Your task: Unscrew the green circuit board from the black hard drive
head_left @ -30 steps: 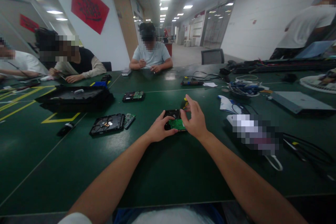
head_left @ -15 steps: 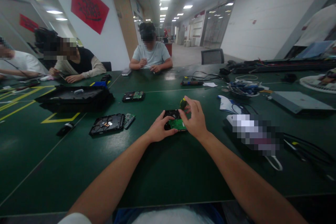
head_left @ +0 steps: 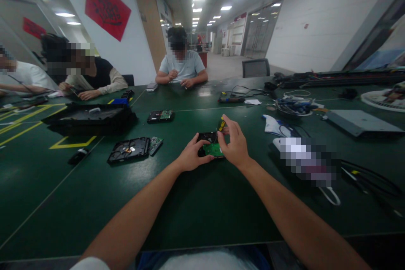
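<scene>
A black hard drive (head_left: 207, 137) with a green circuit board (head_left: 212, 150) lies on the green table in front of me. My left hand (head_left: 193, 155) grips its left side, thumb across the board's near edge and fingers at the far left corner. In my right hand (head_left: 234, 143) is a screwdriver with a black and yellow handle (head_left: 221, 124), held upright between thumb and fingers above the drive's right side. The screwdriver's tip is hidden by the hand, so I cannot tell whether it touches a screw.
Left of my hands lie another hard drive (head_left: 129, 150), a loose circuit board (head_left: 155, 146) and a black tray (head_left: 90, 116). A further drive (head_left: 160, 116) sits beyond. At right are a white power strip (head_left: 303, 158), cables and a grey metal box (head_left: 363, 122). Several people sit across the table.
The screwdriver handle has turned and tilted slightly in my right hand, whose fingers have shifted a little. My left hand and the hard drive stay in place.
</scene>
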A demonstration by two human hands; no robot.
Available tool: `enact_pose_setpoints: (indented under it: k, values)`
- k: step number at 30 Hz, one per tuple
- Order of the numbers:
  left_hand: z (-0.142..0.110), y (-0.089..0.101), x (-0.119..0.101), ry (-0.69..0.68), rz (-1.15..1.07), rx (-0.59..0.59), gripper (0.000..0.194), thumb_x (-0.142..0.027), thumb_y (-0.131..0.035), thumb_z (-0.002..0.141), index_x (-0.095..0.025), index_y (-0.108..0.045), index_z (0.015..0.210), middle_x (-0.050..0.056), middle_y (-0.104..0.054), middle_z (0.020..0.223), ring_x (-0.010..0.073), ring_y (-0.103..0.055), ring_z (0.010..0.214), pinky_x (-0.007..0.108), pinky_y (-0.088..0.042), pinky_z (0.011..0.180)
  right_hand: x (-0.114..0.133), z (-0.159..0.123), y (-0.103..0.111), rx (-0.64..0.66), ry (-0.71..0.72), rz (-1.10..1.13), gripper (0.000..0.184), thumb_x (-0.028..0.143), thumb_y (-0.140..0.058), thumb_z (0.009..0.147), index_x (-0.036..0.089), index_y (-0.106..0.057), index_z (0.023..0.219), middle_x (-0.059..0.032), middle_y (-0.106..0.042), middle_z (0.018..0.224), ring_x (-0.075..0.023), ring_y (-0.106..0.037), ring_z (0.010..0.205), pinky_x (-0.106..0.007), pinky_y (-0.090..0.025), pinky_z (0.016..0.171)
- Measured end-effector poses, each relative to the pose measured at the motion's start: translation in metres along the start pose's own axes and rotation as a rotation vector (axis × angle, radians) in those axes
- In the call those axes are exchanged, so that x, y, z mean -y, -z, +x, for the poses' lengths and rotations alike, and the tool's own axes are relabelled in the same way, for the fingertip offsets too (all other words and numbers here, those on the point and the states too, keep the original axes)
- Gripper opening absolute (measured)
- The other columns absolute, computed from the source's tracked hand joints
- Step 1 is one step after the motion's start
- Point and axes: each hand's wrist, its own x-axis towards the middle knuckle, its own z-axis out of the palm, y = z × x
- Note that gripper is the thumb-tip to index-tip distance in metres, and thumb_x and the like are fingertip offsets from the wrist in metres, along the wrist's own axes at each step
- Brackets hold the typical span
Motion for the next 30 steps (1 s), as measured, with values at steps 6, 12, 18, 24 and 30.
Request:
enact_pose_setpoints:
  k: [6, 12, 18, 24, 30]
  values:
    - [-0.0001, 0.0001, -0.0008, -0.007, 0.014, -0.002, 0.063, -0.051, -0.076, 0.083, -0.023, -0.060, 0.137, 0.018, -0.030, 0.167, 0.0358, -0.013, 0.160, 0.053, -0.028, 0.126, 0.0009, 0.0001, 0.0001, -0.006, -0.019, 0.003, 0.057, 0.031, -0.058, 0.098, 0.030, -0.040, 0.152, -0.0103, -0.059, 0.120, -0.0206, -0.068, 0.088, -0.041, -0.066, 0.077]
    - [0.0002, 0.0000, 0.0005, -0.006, 0.022, -0.002, 0.063, -0.052, -0.075, 0.084, -0.023, -0.059, 0.137, 0.018, -0.029, 0.168, 0.0358, -0.013, 0.160, 0.053, -0.029, 0.125, 0.0001, 0.0003, 0.0000, 0.010, -0.009, 0.029, 0.057, 0.026, -0.051, 0.100, 0.028, -0.037, 0.155, -0.0122, -0.057, 0.125, -0.0218, -0.067, 0.095, -0.043, -0.064, 0.085]
    - [0.0000, -0.0001, 0.0016, -0.012, 0.022, -0.005, 0.064, -0.053, -0.075, 0.084, -0.022, -0.059, 0.137, 0.018, -0.030, 0.168, 0.0361, -0.014, 0.160, 0.053, -0.030, 0.125, 0.0002, 0.0002, -0.0003, -0.004, 0.005, 0.038, 0.055, 0.025, -0.056, 0.097, 0.027, -0.042, 0.151, -0.0125, -0.056, 0.125, -0.0223, -0.065, 0.097, -0.040, -0.064, 0.082]
    - [-0.0004, 0.0005, -0.0005, -0.011, 0.024, -0.008, 0.063, -0.051, -0.075, 0.084, -0.021, -0.059, 0.137, 0.019, -0.032, 0.166, 0.0357, -0.014, 0.160, 0.051, -0.030, 0.125, 0.0002, 0.0005, 0.0000, -0.005, -0.015, 0.028, 0.053, 0.027, -0.056, 0.098, 0.028, -0.043, 0.150, -0.0118, -0.056, 0.123, -0.0212, -0.066, 0.092, -0.041, -0.064, 0.079]
    - [0.0000, -0.0002, 0.0024, -0.011, 0.025, -0.008, 0.063, -0.054, -0.074, 0.084, -0.023, -0.060, 0.137, 0.017, -0.031, 0.167, 0.0361, -0.014, 0.160, 0.053, -0.030, 0.125, 0.0013, 0.0005, 0.0008, -0.002, 0.004, 0.014, 0.054, 0.024, -0.050, 0.101, 0.028, -0.039, 0.153, -0.0131, -0.057, 0.129, -0.0222, -0.067, 0.097, -0.044, -0.063, 0.087]
